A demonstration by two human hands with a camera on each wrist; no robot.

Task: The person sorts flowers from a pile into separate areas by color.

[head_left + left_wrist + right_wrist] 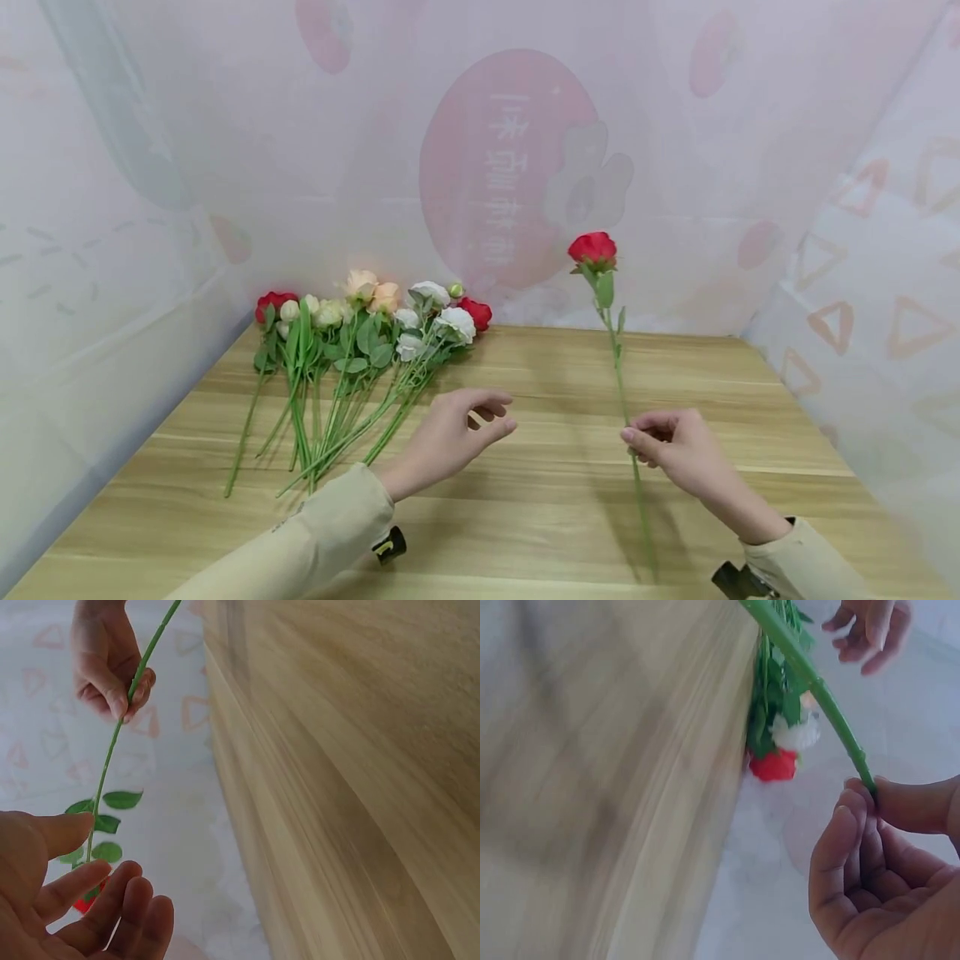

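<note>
Booth-like work space [127, 275], pale printed hangings [360, 158] on three sides, wood-grain tabletop [525, 492]

Passing room lies between left hand [456, 427] and red flower [593, 251]; bunched flowers [367, 335] block leftward.

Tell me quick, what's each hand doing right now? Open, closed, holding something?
Left hand: open, holding nothing.
Right hand: closed, pinching the green stem of one red flower.

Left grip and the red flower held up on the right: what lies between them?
Nothing stands between the left grip and the red flower; in the head view, that stretch shows bare wooden tabletop.
</note>
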